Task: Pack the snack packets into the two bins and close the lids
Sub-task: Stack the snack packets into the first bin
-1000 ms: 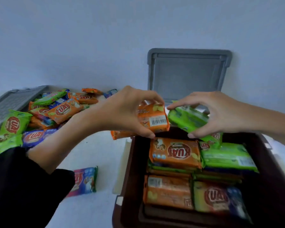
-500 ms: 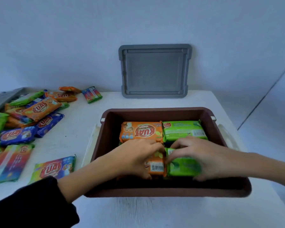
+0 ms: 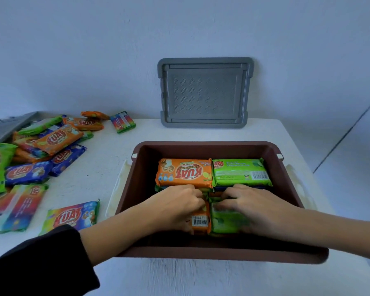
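Brown bin [image 3: 201, 146] on worktop [image 3: 107, 167]. Four packets show on top: two orange, two green. My left hand [image 3: 175, 207] has its fingers curled over the near orange packet [image 3: 200, 221]. My right hand [image 3: 256, 206] has its fingers curled over the near green packet [image 3: 226, 221]. Both packets lie in the bin's front row. One grey lid [image 3: 205, 92] leans on the wall. Loose packets [image 3: 58, 142] are heaped left, too overlapped to count.

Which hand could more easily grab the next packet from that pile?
Probably the left hand, now gripping an orange packet: the loose packets lie on its side of the brown bin; the right hand, holding a green packet, would have to cross over.
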`<state>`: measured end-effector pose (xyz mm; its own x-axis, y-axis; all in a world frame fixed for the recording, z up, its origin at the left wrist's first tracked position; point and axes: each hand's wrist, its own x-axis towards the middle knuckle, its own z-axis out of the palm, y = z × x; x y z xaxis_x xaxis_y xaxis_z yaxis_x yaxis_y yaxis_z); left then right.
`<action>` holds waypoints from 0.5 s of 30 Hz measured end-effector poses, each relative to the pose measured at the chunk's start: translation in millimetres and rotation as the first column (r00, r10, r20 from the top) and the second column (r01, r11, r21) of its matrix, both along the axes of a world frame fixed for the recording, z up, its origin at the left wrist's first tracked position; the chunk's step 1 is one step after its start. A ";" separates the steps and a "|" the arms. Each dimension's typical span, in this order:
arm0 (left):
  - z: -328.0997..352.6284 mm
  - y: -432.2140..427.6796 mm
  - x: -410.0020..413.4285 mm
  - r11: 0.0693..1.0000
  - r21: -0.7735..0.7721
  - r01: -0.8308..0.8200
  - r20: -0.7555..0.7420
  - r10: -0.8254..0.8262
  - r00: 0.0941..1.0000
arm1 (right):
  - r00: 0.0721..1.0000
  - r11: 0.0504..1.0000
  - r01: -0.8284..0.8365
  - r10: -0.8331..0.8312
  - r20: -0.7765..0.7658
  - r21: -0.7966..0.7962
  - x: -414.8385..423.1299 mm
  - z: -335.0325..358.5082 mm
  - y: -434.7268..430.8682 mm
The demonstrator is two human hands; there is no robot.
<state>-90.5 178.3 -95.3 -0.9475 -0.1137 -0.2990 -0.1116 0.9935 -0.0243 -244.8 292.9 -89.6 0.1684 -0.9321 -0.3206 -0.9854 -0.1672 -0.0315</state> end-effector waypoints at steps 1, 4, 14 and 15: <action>-1.0 -0.6 0.2 1.000 0.001 0.006 0.003 -0.006 1.000 | 1.000 1.000 -0.005 0.005 -0.009 0.005 0.1 -0.1 -0.4; -2.6 -2.9 -0.6 1.000 0.013 0.011 0.002 -0.011 1.000 | 1.000 1.000 -0.007 0.007 -0.005 0.014 -0.4 -0.2 -1.6; 31.3 -23.0 13.1 0.936 0.351 -0.034 -0.388 0.178 0.904 | 0.971 0.966 0.071 -0.011 0.237 -0.247 2.8 37.4 -30.0; 38.7 -28.1 17.5 0.929 0.368 -0.045 -0.435 0.215 0.874 | 0.965 0.957 0.084 -0.008 0.263 -0.279 4.5 43.6 -37.0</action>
<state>-73.0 150.3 -56.6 -0.9678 -0.2186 0.1247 -0.1539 0.9061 0.3940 -240.3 255.9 -45.9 0.1645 -0.9863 0.0080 -0.9568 -0.1616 -0.2416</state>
